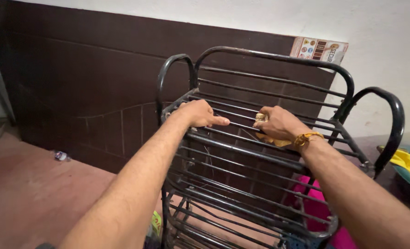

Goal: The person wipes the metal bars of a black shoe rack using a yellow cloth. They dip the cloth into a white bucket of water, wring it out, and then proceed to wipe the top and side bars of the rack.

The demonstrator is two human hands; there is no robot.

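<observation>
head view: my left hand (pixel 199 113) grips the black metal rack (pixel 278 138)'s top bar, my right hand (pixel 278 123) presses a yellowish cloth (pixel 265 134) on its rods; lower shelves look untouched.

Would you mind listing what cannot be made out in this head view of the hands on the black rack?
- Yellowish cloth: mostly covered by the right hand; its size is unclear.
- Black metal rack: its lower tiers and feet are cut off by the bottom edge.
- Pink thing: screened by the rack's bars.
- Small object on the floor: too small to identify.
- Left hand: its palm is hidden.
</observation>
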